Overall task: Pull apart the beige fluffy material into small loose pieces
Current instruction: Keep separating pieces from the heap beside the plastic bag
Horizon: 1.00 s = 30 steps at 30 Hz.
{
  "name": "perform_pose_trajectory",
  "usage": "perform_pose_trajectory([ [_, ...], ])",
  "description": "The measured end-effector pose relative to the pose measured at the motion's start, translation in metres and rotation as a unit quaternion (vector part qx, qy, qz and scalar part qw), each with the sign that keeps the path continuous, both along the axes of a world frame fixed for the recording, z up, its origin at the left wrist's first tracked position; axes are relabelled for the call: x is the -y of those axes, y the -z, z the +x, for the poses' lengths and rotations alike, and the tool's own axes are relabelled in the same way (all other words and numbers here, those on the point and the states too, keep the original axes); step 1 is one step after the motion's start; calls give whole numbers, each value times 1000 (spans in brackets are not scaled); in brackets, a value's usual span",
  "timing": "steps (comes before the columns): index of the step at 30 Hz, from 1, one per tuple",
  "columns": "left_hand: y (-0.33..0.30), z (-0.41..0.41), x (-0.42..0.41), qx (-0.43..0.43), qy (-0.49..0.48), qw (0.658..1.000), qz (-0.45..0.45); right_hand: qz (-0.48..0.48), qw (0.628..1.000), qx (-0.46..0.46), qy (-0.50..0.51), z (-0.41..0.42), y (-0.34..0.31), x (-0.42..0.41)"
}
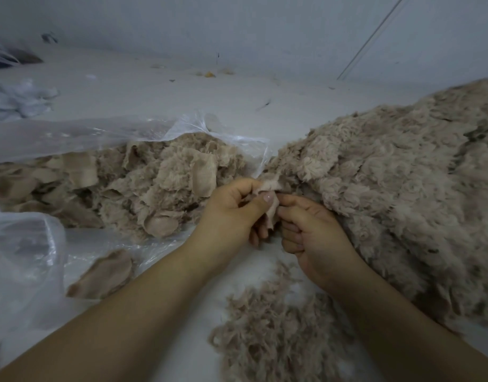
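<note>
Right of my hands rises the big heap of beige fluffy material (389, 188), its near edge touching my right knuckles. Left of them, an open clear plastic bag (99, 133) holds a mound of flat backing scraps and fluff (143, 186), with one loose scrap (105, 274) lying on the plastic beside my left forearm. Below my wrists sits the smaller pile of pulled fibres (267, 334) (the finished stuff, I'd judge). Between my two hands is one small piece (269, 199). My left hand (232, 213) pinches it under the thumb, fingers curled; my right hand (311, 232) grips its other edge with curled fingers. I take this as mid-tear on that piece. The next move calls for drawing my hands apart steadily, then dropping the loosened tufts on the pile below.
</note>
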State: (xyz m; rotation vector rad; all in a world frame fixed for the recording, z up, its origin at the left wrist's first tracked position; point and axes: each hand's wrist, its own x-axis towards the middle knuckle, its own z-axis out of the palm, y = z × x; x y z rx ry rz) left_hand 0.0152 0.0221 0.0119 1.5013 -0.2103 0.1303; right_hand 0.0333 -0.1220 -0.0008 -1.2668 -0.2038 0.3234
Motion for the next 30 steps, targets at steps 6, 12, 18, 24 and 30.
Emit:
perform_pose_trajectory([
  [6,-2,3,-5,-53,66,989,-120,22,999,-29,34,-2,-3,-1],
  [12,-2,4,-4,-53,50,989,-132,22,994,-79,72,2,0,-1],
  [18,1,4,-2,-26,-1,998,-59,29,995,-73,61,1,-2,0],
  [24,-1,2,0,-29,-1,993,-111,-9,1000,13,-11,-8,-6,-3],
  [30,-5,4,-5,-16,-36,985,-166,-55,998,-7,43,-1,2,-3],
])
